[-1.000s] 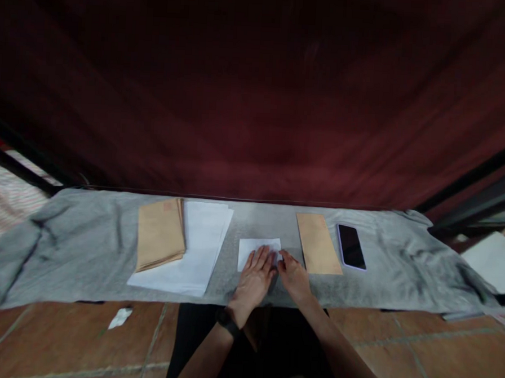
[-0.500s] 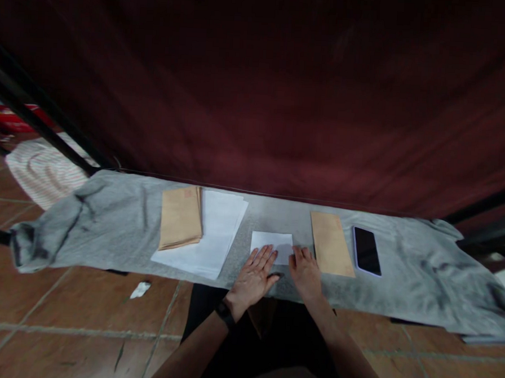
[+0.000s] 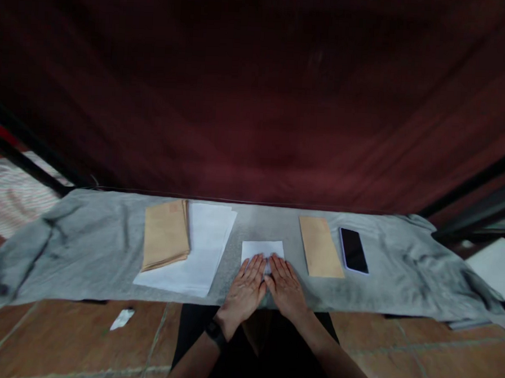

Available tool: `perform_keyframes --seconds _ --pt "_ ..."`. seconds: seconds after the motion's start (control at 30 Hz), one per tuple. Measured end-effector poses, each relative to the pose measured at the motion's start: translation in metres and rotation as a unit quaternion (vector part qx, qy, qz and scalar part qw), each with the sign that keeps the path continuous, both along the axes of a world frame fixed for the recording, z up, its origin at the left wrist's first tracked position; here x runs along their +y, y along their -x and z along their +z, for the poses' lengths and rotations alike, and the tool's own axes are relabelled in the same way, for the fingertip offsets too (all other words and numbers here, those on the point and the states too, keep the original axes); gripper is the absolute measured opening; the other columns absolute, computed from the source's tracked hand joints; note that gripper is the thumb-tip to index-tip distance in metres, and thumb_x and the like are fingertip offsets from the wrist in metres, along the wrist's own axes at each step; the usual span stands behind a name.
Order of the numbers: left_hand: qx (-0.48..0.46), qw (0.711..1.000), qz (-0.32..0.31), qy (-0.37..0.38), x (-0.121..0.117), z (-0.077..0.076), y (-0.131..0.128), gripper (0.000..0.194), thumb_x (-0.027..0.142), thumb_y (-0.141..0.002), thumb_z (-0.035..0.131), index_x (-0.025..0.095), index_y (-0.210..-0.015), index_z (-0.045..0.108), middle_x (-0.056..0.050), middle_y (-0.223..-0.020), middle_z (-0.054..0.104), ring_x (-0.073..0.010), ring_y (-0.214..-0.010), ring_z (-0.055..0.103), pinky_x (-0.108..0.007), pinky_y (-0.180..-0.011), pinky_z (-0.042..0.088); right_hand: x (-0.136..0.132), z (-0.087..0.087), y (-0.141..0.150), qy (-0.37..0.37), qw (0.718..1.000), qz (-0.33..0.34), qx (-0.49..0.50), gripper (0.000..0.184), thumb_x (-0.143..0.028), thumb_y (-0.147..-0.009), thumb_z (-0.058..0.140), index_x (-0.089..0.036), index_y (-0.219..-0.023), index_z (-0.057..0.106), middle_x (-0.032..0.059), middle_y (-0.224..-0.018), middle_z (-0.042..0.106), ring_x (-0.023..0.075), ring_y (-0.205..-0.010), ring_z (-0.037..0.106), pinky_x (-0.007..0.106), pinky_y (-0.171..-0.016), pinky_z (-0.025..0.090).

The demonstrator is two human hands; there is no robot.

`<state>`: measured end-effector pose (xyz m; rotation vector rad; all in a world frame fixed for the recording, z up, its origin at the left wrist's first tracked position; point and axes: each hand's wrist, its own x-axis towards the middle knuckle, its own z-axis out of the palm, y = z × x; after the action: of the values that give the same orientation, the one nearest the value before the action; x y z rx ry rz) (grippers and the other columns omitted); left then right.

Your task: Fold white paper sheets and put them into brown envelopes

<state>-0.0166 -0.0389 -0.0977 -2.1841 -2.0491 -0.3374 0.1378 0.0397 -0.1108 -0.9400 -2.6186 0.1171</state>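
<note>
The left hand point(image 3: 244, 290) and right hand point(image 3: 287, 289) lay palm-down side by side, angled inward, thumbs close together. Their fingers point(image 3: 253, 268) were extended and released, clasping nothing, with the small white paper point(image 3: 263, 247) partly beneath them and showing just beyond the tips. The step in hand seemed to be pressing that paper flat against the surface point(image 3: 267, 223); the next move probably called for even pressure. A brown envelope point(image 3: 322, 247) lay to the right of the fingers.
</note>
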Motion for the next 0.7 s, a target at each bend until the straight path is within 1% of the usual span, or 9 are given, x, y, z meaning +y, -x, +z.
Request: perform_keyframes --seconds 0.1,0.2,0.27,0.37,0.43,0.5,0.57,0.63,0.7 --pt "0.004 1.000 0.013 -0.028 0.000 -0.006 0.003 0.064 0.030 -0.100 0.036 0.010 -0.158 0.018 -0.013 -0.161 0.034 -0.0213 -0.151 0.027 -0.043 -0.122 0.029 0.002 0.000 -0.006 -0.025 0.999 -0.020 0.010 0.056 -0.038 -0.106 0.036 -0.011 -0.155 0.035 0.0120 -0.156 0.042 0.0237 -0.146 0.035 0.045 -0.120 0.029" --pt "-0.004 0.999 0.034 -0.039 -0.001 -0.010 0.010 0.064 0.030 -0.100 0.037 0.011 -0.158 0.018 -0.014 -0.160 0.035 -0.0221 -0.150 0.029 -0.043 -0.121 0.031 0.002 0.000 -0.011 -0.032 0.999 -0.034 0.013 0.057 -0.039 -0.105 0.038 -0.010 -0.154 0.036 0.0127 -0.154 0.043 0.0241 -0.145 0.037 0.044 -0.120 0.030" --pt "-0.010 0.998 0.052 -0.034 -0.002 -0.012 0.016 0.063 0.031 -0.100 0.036 0.011 -0.157 0.022 -0.014 -0.160 0.037 -0.0225 -0.150 0.029 -0.044 -0.121 0.032 0.002 0.001 -0.014 -0.034 0.999 -0.039 0.018 0.056 -0.039 -0.105 0.038 -0.010 -0.154 0.036 0.0126 -0.154 0.044 0.0240 -0.144 0.039 0.043 -0.120 0.030" --pt "-0.007 0.996 0.084 -0.015 -0.001 -0.011 0.024 0.059 0.030 -0.099 0.034 0.008 -0.153 0.032 -0.016 -0.157 0.041 -0.0246 -0.148 0.034 -0.049 -0.121 0.030 0.001 0.001 -0.017 -0.037 0.998 -0.044 0.029 0.055 -0.038 -0.105 0.037 -0.011 -0.154 0.037 0.0120 -0.153 0.045 0.0238 -0.143 0.041 0.043 -0.119 0.031" --pt "-0.002 0.994 0.109 -0.004 0.004 -0.008 0.025 0.057 0.031 -0.099 0.033 0.005 -0.149 0.040 -0.018 -0.154 0.045 -0.0272 -0.146 0.037 -0.052 -0.122 0.029 0.001 0.000 -0.017 -0.037 0.998 -0.044 0.035 0.055 -0.038 -0.105 0.038 -0.012 -0.153 0.037 0.0118 -0.153 0.046 0.0239 -0.143 0.041 0.043 -0.119 0.031" --pt "-0.006 0.992 0.124 0.000 0.012 -0.005 0.021 0.056 0.032 -0.099 0.033 0.004 -0.147 0.043 -0.019 -0.153 0.046 -0.0279 -0.146 0.037 -0.051 -0.122 0.028 0.000 -0.001 -0.016 -0.037 0.998 -0.044 0.038 0.055 -0.037 -0.105 0.039 -0.011 -0.153 0.037 0.0119 -0.153 0.046 0.0242 -0.142 0.042 0.044 -0.119 0.031" --pt "-0.018 0.994 0.111 0.001 0.023 -0.003 0.014 0.055 0.030 -0.099 0.032 0.005 -0.147 0.042 -0.017 -0.155 0.044 -0.0255 -0.148 0.034 -0.047 -0.123 0.029 0.000 -0.001 -0.016 -0.035 0.997 -0.048 0.041 0.054 -0.036 -0.105 0.040 -0.012 -0.153 0.038 0.0121 -0.152 0.047 0.0245 -0.142 0.043 0.044 -0.119 0.031" --pt "-0.029 0.996 0.084 0.007 0.033 -0.003 0.005 0.055 0.026 -0.099 0.031 0.007 -0.149 0.040 -0.014 -0.157 0.041 -0.0227 -0.149 0.031 -0.044 -0.122 0.030 0.000 -0.002 -0.016 -0.030 0.997 -0.050 0.043 0.053 -0.034 -0.104 0.040 -0.012 -0.153 0.039 0.0121 -0.152 0.048 0.0247 -0.141 0.043 0.045 -0.119 0.032" --pt "-0.033 0.997 0.067 0.010 0.040 -0.005 0.000 0.054 0.024 -0.098 0.031 0.008 -0.150 0.039 -0.013 -0.158 0.040 -0.0218 -0.149 0.031 -0.044 -0.122 0.031 0.002 -0.001 -0.017 -0.020 0.998 -0.048 0.046 0.051 -0.032 -0.104 0.040 -0.012 -0.151 0.042 0.0119 -0.151 0.049 0.0245 -0.141 0.044 0.045 -0.118 0.034"
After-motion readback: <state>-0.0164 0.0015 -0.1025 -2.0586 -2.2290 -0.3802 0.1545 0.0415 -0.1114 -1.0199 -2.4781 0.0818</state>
